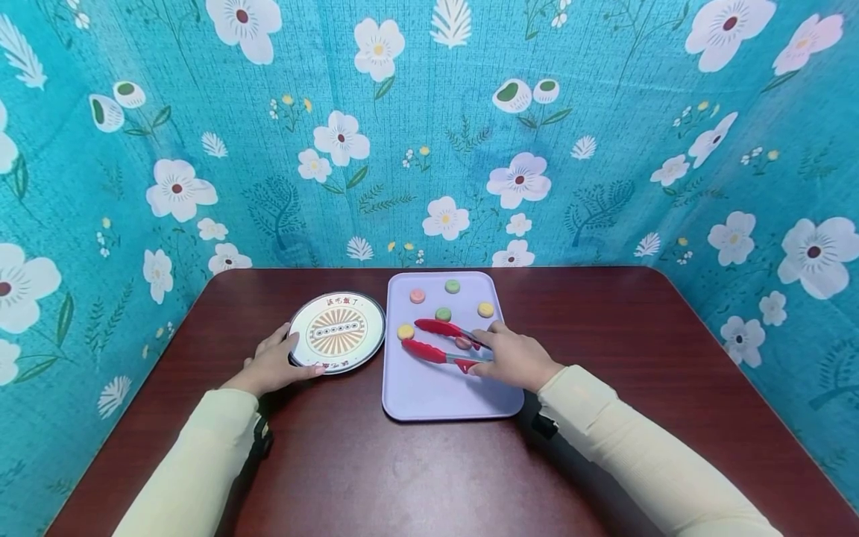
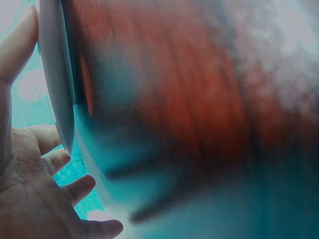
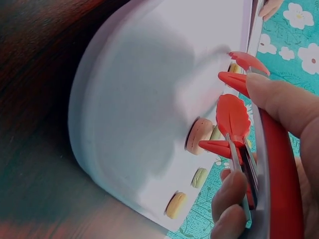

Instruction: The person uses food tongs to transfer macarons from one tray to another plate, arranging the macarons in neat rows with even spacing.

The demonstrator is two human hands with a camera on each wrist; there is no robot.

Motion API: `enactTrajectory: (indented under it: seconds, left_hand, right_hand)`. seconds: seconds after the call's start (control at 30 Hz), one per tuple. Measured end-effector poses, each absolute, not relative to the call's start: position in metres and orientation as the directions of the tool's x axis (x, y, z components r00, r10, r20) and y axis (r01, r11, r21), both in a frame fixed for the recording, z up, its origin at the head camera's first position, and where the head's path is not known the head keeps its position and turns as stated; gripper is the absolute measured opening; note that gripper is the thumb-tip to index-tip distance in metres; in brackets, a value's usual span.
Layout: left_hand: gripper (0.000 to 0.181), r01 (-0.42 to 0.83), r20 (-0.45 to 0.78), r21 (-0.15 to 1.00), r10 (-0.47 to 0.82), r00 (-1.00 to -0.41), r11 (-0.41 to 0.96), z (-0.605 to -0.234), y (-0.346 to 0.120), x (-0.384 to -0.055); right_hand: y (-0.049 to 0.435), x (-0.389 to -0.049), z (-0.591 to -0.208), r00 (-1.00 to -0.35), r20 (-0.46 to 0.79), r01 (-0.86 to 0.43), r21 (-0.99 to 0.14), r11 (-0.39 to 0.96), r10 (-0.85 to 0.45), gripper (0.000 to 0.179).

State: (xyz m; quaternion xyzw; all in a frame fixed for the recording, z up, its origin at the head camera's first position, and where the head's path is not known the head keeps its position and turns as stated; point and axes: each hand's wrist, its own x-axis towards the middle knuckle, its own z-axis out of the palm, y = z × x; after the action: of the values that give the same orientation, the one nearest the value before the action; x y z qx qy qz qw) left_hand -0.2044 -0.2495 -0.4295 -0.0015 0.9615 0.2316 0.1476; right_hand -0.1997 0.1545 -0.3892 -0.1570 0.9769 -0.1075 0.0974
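My left hand (image 1: 275,362) spans the near-left rim of a round white plate (image 1: 372,328) with an orange sunburst print, thumb at the front edge and fingers along the side. The left wrist view shows the plate (image 2: 55,74) edge-on, touched by the thumb and some fingers. In my right hand (image 1: 520,358) is a pair of tongs (image 1: 429,352) with red scalloped tips, spread apart over a lilac tray (image 1: 446,395). A pink macaron (image 3: 200,135) lies on the tray between the tong arms. The tips point toward a yellow macaron (image 1: 406,333) at the tray's left side.
Farther back on the tray are another pink macaron (image 1: 417,296), two green macarons (image 1: 452,286) and a second yellow macaron (image 1: 486,309). Plate and tray stand side by side on a dark red-brown table (image 1: 349,462). A teal flowered cloth (image 1: 403,149) hangs around the table.
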Motion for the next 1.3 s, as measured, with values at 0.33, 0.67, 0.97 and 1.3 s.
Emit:
enactTrajectory:
  seconds: [0.33, 0.67, 0.97, 1.3]
  left_hand:
    - [0.115, -0.069, -0.285, 0.432, 0.064, -0.956, 0.899, -0.4299, -0.2498, -0.2053]
    - [0.115, -0.063, -0.283, 0.429, 0.068, -0.957, 0.901, -0.4299, -0.2500, -0.2036]
    - [0.115, -0.068, -0.290, 0.436, 0.069, -0.954, 0.897, -0.4282, -0.2498, -0.2030]
    - [0.114, -0.082, -0.298, 0.441, 0.060, -0.953, 0.894, -0.4258, -0.2483, -0.2019]
  right_hand:
    - [0.1506, -0.2017, -0.3878, -0.929, -0.164, -0.289, -0.233, 0.929, -0.330, 0.069]
    - [0.1478, -0.2015, -0.3840, -0.928, -0.173, -0.286, -0.236, 0.929, -0.329, 0.068]
    - [0.1468, -0.2006, -0.3826, -0.928, -0.165, -0.288, -0.252, 0.924, -0.334, 0.068]
    - [0.1487, -0.2026, -0.3834, -0.927, -0.158, -0.298, -0.245, 0.923, -0.341, 0.067]
